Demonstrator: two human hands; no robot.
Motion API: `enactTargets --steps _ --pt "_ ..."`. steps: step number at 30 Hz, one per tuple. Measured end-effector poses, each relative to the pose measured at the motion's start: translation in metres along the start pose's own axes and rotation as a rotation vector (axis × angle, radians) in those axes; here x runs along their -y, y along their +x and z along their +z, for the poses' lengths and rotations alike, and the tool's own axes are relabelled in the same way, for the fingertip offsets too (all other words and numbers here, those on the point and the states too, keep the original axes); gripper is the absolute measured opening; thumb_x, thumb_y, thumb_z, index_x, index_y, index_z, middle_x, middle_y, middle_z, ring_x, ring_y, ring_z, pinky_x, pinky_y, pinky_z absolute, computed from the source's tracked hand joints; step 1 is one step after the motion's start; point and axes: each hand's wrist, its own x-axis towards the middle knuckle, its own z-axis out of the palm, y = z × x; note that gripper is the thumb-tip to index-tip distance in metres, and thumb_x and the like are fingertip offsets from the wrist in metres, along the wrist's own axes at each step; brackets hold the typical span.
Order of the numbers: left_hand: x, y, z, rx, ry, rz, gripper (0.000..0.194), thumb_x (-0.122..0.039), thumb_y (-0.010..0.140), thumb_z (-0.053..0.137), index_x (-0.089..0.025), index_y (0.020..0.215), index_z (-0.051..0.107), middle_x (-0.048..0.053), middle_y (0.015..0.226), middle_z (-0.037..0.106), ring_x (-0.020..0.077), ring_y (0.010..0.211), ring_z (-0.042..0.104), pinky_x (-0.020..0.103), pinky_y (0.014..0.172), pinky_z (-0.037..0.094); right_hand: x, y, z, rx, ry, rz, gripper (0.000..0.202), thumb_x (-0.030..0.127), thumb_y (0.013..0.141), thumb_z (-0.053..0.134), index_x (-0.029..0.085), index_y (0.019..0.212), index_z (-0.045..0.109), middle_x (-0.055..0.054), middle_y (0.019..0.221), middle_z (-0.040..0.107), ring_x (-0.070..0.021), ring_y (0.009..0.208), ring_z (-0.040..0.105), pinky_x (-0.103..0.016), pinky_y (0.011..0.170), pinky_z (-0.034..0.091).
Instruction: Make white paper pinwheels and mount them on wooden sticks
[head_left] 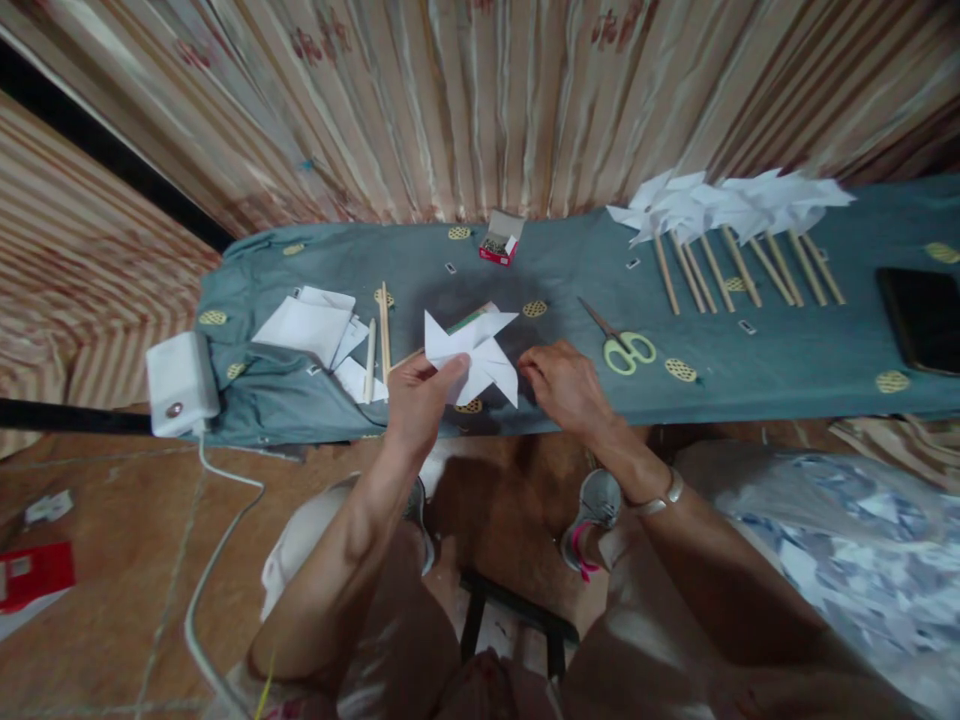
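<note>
A white paper pinwheel [487, 352] is pinched in my left hand [421, 390], its thumb lying across the middle of the folded paper. Just to the right, apart from the paper, my right hand [564, 385] is closed with fingertips together. Whatever may be between those fingertips is too small to make out. Partly hidden behind the pinwheel lies a flat greenish piece [474, 318]. Thin wooden sticks [385, 330] and a pale pencil-like rod [370, 362] lie left of my left hand. Scissors with light green handles [628, 352] rest right of my right hand.
A small red box of metal bits [498, 246] stands open at the back. White paper sheets [309, 328] lie left. Several paper pinwheels on sticks [739, 210] line the back right, near a black phone-like object [921, 318]. A white corded device [180, 380] sits at the left edge.
</note>
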Motion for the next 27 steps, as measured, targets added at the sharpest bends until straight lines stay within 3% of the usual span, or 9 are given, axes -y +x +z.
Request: enactTargets --steps 4,7,11,13,16,18,21,27 --pt "0.016 0.007 0.009 -0.001 0.014 0.029 0.017 -0.028 0.058 0.084 -0.018 0.071 0.078 0.001 0.070 0.076 0.0117 0.059 0.062 0.025 0.061 0.051 -0.013 0.007 -0.010 -0.220 0.580 0.198 0.006 0.026 0.078 0.066 0.022 0.081 0.069 -0.003 0.082 0.073 -0.0186 0.076 0.065 -0.035 0.077 0.052" --pt "0.023 0.016 0.018 0.010 0.083 0.071 0.014 -0.028 0.061 0.081 -0.019 0.071 0.078 0.001 0.072 0.076 0.0127 0.061 0.062 0.026 0.062 0.051 -0.006 0.007 -0.020 -0.256 0.842 0.230 0.012 0.031 0.071 0.072 0.022 0.079 0.068 -0.001 0.079 0.071 -0.0158 0.073 0.064 -0.032 0.072 0.052" --pt "0.025 0.025 0.025 0.044 0.138 0.106 0.012 -0.028 0.064 0.078 -0.019 0.072 0.078 0.000 0.071 0.075 0.0131 0.060 0.062 0.025 0.061 0.050 0.018 -0.003 -0.028 -0.226 0.791 0.174 0.007 0.030 0.078 0.071 0.024 0.077 0.069 0.000 0.075 0.069 -0.0155 0.069 0.061 -0.032 0.069 0.051" --pt "0.024 0.025 0.026 0.052 0.136 0.104 0.012 -0.028 0.065 0.078 -0.019 0.073 0.078 0.000 0.072 0.075 0.0135 0.061 0.063 0.026 0.062 0.051 0.028 -0.007 -0.031 -0.245 0.675 0.138 0.006 0.029 0.084 0.067 0.025 0.081 0.070 -0.001 0.080 0.071 -0.0175 0.075 0.063 -0.035 0.075 0.052" --pt "0.024 0.023 0.026 0.064 0.126 0.087 0.015 -0.029 0.065 0.079 -0.019 0.075 0.079 0.000 0.073 0.075 0.0143 0.063 0.064 0.026 0.063 0.052 0.033 -0.009 -0.032 -0.271 0.508 0.053 0.008 0.027 0.087 0.065 0.027 0.084 0.072 -0.003 0.093 0.073 -0.0225 0.095 0.066 -0.040 0.091 0.052" --pt "0.024 0.021 0.025 0.071 0.108 0.068 0.016 -0.030 0.065 0.080 -0.019 0.077 0.079 0.001 0.075 0.076 0.0143 0.064 0.064 0.027 0.065 0.053 0.032 -0.008 -0.030 -0.288 0.458 0.017 0.006 0.025 0.086 0.068 0.027 0.083 0.073 -0.004 0.113 0.071 -0.0261 0.114 0.061 -0.043 0.103 0.047" --pt "0.022 0.018 0.023 0.081 0.069 0.035 0.017 -0.030 0.064 0.082 -0.019 0.078 0.079 0.001 0.077 0.077 0.0136 0.064 0.064 0.027 0.066 0.053 0.028 -0.005 -0.024 -0.290 0.486 0.033 0.003 0.023 0.082 0.072 0.026 0.082 0.073 -0.005 0.137 0.060 -0.0290 0.132 0.052 -0.045 0.113 0.040" --pt "0.021 0.014 0.022 0.106 0.050 0.013 0.022 -0.036 0.061 0.086 -0.021 0.075 0.079 0.001 0.076 0.077 0.0145 0.064 0.064 0.027 0.064 0.053 0.025 -0.002 -0.011 -0.249 0.664 0.102 0.006 0.021 0.080 0.074 0.027 0.079 0.074 -0.003 0.146 0.054 -0.0292 0.142 0.045 -0.050 0.120 0.034"
